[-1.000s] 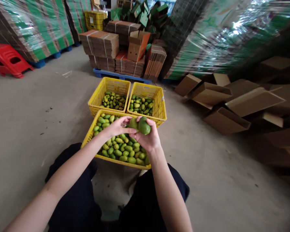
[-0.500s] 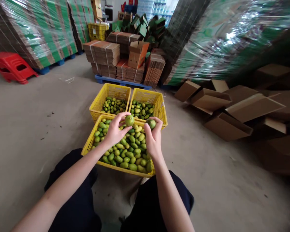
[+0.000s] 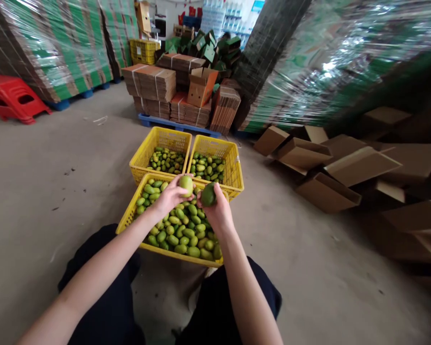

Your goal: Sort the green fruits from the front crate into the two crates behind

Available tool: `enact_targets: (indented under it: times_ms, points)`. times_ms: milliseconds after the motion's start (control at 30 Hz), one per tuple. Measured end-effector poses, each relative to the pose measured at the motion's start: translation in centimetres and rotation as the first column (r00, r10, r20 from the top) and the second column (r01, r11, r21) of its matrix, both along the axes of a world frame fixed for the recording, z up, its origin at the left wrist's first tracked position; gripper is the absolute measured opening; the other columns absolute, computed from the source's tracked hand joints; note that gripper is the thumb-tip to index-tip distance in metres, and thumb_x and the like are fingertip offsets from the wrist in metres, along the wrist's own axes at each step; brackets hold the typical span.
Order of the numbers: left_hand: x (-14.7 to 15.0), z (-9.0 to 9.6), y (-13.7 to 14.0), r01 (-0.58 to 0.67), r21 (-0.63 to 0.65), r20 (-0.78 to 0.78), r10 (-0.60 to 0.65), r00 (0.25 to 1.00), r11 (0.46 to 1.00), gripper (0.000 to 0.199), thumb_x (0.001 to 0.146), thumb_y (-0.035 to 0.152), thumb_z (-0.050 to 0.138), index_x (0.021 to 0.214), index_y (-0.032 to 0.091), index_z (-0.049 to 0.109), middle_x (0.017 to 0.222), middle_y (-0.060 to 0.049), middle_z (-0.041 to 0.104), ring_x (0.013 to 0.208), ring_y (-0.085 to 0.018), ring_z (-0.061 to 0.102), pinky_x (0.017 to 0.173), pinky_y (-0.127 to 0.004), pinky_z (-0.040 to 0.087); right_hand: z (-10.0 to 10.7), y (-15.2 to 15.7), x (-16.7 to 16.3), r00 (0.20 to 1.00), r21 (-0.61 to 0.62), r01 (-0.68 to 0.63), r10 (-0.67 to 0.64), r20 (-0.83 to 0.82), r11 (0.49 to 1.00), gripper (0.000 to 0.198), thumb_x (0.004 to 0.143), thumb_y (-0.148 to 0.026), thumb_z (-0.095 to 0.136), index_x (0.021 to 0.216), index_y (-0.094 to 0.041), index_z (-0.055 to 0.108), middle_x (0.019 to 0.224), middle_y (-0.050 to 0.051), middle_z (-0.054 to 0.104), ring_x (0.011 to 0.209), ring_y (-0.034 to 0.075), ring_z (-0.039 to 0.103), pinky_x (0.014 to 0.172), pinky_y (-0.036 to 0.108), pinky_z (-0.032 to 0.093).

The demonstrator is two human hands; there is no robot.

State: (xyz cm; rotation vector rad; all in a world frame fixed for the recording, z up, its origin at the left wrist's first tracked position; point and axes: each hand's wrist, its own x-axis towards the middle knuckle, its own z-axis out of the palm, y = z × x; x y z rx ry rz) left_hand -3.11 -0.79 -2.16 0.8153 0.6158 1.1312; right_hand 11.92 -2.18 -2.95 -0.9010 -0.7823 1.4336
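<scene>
Green fruits (image 3: 187,234) lie heaped in a yellow crate (image 3: 126,220) on a concrete floor (image 3: 294,268), before strapped cardboard stacks (image 3: 151,81) and plastic-wrapped pallet loads (image 3: 72,48). The left hand (image 3: 170,196) and right hand (image 3: 218,213), wider apart half a second earlier, grasp a lighter fruit (image 3: 186,185) and a darker fruit (image 3: 209,194) respectively, above the crate.

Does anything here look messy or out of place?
Yes: the open boxes on the right lie heaped at odd angles, unlike the tied cardboard stacks beyond the crates. I see no fruit spilled on the floor.
</scene>
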Motion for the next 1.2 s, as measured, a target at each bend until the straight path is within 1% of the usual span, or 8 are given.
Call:
enact_targets:
  times_ms: [100,233,367,567,667,833,1000,1200]
  points:
    - [0.0,0.2,0.4,0.078,-0.224,0.191,-0.034,0.981,0.971,0.025,0.076,0.032,0.067,0.091,0.012,0.064,0.069,-0.002,0.061,0.05,-0.01,0.055,0.045,-0.019,0.042,0.1,0.4,0.3,0.978,-0.097,-0.071,0.051,-0.202,0.993,0.037,0.075,-0.056,0.07,0.074,-0.022,0.054,0.065,-0.001,0.063,0.051,0.011,0.051,0.045,0.023,0.038]
    - [0.3,0.7,0.3,0.03,-0.269,0.309,0.057,0.949,0.963,0.025,0.083,0.031,0.063,0.068,0.014,0.053,0.065,0.002,0.057,0.034,-0.001,0.035,0.033,-0.015,0.023,0.1,0.3,0.2,0.946,-0.088,-0.168,0.136,-0.296,0.982,0.041,0.076,-0.058,0.07,0.067,-0.021,0.053,0.062,-0.003,0.061,0.039,0.006,0.037,0.038,0.021,0.031]
    - [0.9,0.9,0.9,0.073,-0.284,0.367,0.038,0.93,0.956,0.036,0.091,0.041,0.053,0.067,0.014,0.057,0.056,0.001,0.051,0.04,-0.006,0.044,0.037,-0.016,0.034,0.1,0.9,-0.5,0.911,-0.058,-0.224,0.188,-0.368,0.973,0.045,0.075,-0.06,0.069,0.062,-0.021,0.052,0.058,-0.004,0.057,0.04,0.007,0.039,0.039,0.021,0.035]
    - [2.0,-0.6,2.0,-0.124,-0.373,0.358,0.265,0.895,0.92,0.022,0.093,0.038,0.057,0.1,0.02,0.068,0.076,0.001,0.066,0.052,-0.006,0.056,0.045,-0.015,0.046,-0.2,2.3,-2.3,0.943,-0.185,-0.141,0.075,-0.325,0.973,0.042,0.079,-0.061,0.065,0.069,-0.02,0.057,0.057,-0.002,0.059,0.043,0.009,0.048,0.037,0.02,0.039]
    - [1.8,-0.9,2.1,-0.135,-0.461,0.323,0.307,0.895,0.877,0.024,0.093,0.041,0.058,0.093,0.018,0.067,0.07,0.003,0.065,0.044,-0.005,0.051,0.043,-0.016,0.047,-0.2,2.6,-2.8,0.944,-0.218,-0.151,0.075,-0.322,0.964,0.043,0.08,-0.062,0.064,0.073,-0.019,0.059,0.054,-0.002,0.058,0.043,0.009,0.051,0.037,0.019,0.041]
    - [0.8,0.2,2.1,-0.138,-0.583,0.298,0.369,0.88,0.801,0.02,0.09,0.036,0.064,0.084,0.017,0.063,0.068,0.002,0.064,0.047,-0.005,0.057,0.045,-0.013,0.05,0.2,2.5,-3.0,0.941,-0.246,-0.166,0.078,-0.33,0.955,0.045,0.082,-0.062,0.061,0.071,-0.018,0.057,0.054,-0.002,0.059,0.042,0.007,0.051,0.036,0.015,0.039]
    - [0.2,0.3,1.7,-0.116,-0.51,0.287,0.295,0.911,0.852,0.019,0.089,0.03,0.062,0.078,0.014,0.059,0.058,0.004,0.054,0.039,-0.003,0.047,0.039,-0.011,0.044,0.0,2.4,-2.6,0.934,-0.234,-0.215,0.129,-0.334,0.948,0.042,0.08,-0.06,0.063,0.073,-0.019,0.056,0.056,-0.002,0.06,0.043,0.009,0.051,0.035,0.018,0.038]
    - [0.0,0.2,1.7,-0.148,-0.461,0.3,0.31,0.902,0.875,0.023,0.088,0.032,0.057,0.081,0.011,0.064,0.06,-0.001,0.058,0.044,-0.005,0.049,0.036,-0.012,0.037,-0.8,2.5,-2.6,0.967,-0.217,-0.058,0.001,-0.256,0.974,0.02,0.067,-0.031,0.072,0.067,-0.02,0.055,0.059,-0.004,0.058,0.041,0.008,0.047,0.032,0.019,0.033]
